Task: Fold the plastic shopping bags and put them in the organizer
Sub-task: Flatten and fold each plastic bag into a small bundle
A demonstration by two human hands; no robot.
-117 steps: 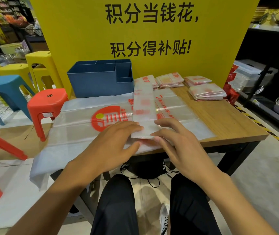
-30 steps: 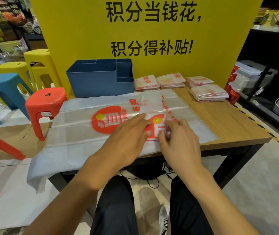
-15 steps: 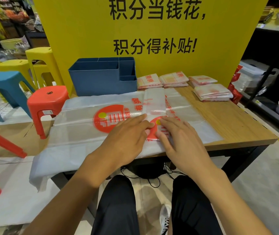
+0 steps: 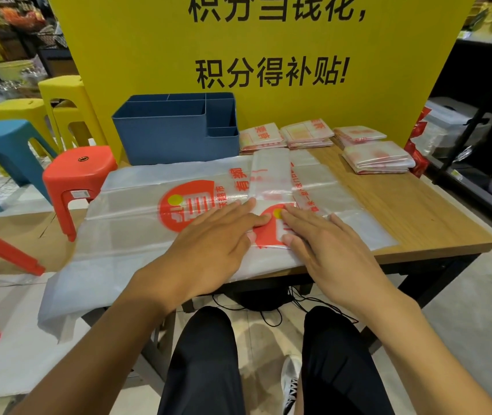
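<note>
A narrow folded strip of clear plastic bag [image 4: 270, 178] with a red logo lies lengthwise on a stack of flat bags [image 4: 137, 223] spread over the wooden table [image 4: 424, 217]. Its near end is folded over, showing a red circle. My left hand [image 4: 212, 235] and my right hand [image 4: 325, 238] press flat on that fold, fingers straight, one on each side. The blue organizer [image 4: 164, 136] stands at the table's back left, its compartments showing nothing inside.
Several stacks of folded bags [image 4: 378, 157] lie at the back right, in front of a yellow sign board [image 4: 149, 49]. Red, blue and yellow stools [image 4: 77, 175] stand to the left. Shelves with containers are on the right. Cables hang under the table.
The strip's near end has been folded up over itself since 3.9 s ago. In the last second both hands flattened out and now press the fold down.
</note>
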